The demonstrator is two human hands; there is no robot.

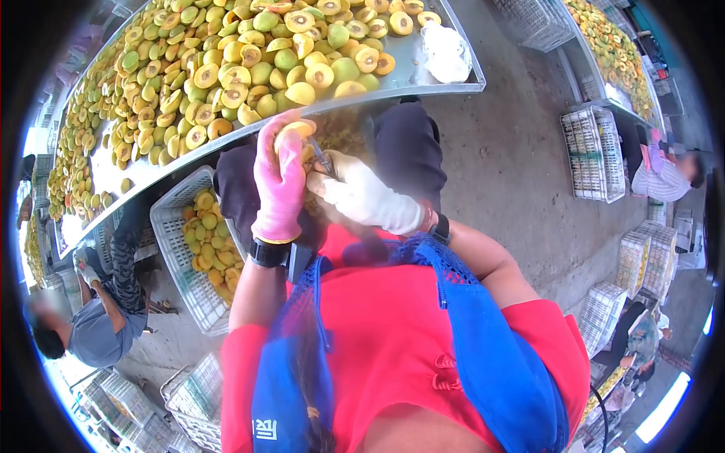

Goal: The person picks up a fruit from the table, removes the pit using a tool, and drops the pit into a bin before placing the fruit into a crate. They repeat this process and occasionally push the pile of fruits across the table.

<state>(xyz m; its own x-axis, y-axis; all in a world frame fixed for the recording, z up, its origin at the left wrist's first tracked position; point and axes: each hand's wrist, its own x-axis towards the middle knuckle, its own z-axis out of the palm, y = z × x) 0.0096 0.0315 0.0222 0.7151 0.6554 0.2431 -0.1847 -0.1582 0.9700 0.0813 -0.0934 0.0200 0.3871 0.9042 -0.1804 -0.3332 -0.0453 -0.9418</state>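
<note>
My left hand (278,177), in a pink glove, is closed around a yellow peach half (296,130) just past the table's near edge. My right hand (366,192), in a white glove, grips a small metal pitting tool (325,160) whose tip is close to the fruit. The tool's handle is mostly hidden by the fingers. On the metal table (113,170) lies a wide heap of halved yellow-green peaches (226,72), several with brown centres facing up. A crumpled clear plastic bag (445,53) rests at the table's right corner.
A white crate (168,226) of yellow fruit (215,241) stands beside my left leg. Another crate (593,155) sits on the floor to the right, by a second fruit table (612,57). Co-workers (106,328) sit at left and right (664,174).
</note>
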